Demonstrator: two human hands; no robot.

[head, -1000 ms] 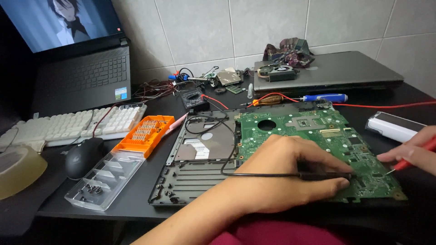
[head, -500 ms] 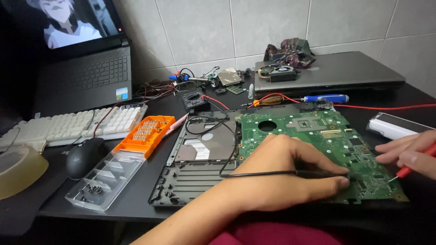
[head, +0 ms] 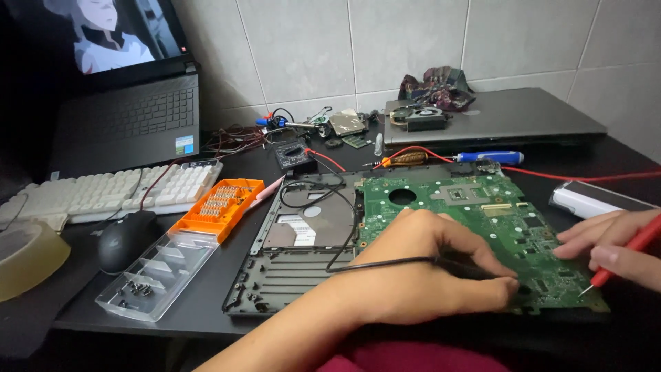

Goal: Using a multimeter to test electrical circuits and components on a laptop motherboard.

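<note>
Left fingers: I see my left hand in the lower middle of the frame, clenched around a black probe whose tip meets the green board near its lower right part.
Left lead: a black wire runs from the probe leftward, then loops up over the black chassis.
Right fingers: my right hand enters from the right edge, pinching a red probe; its metal tip touches the board's lower right corner.
Board: it lies flat on the dark surface, centre right, partly over the chassis.
Right of board: a white and black oblong device just above my right hand.
Behind board: a blue-handled screwdriver, a closed grey laptop with a fan on it.
Left of chassis: an orange bit tray beside a clear lid holding screws.
Far left: a black mouse, a white keyboard, a tape roll.
Upper left: an open laptop, screen lit.
</note>
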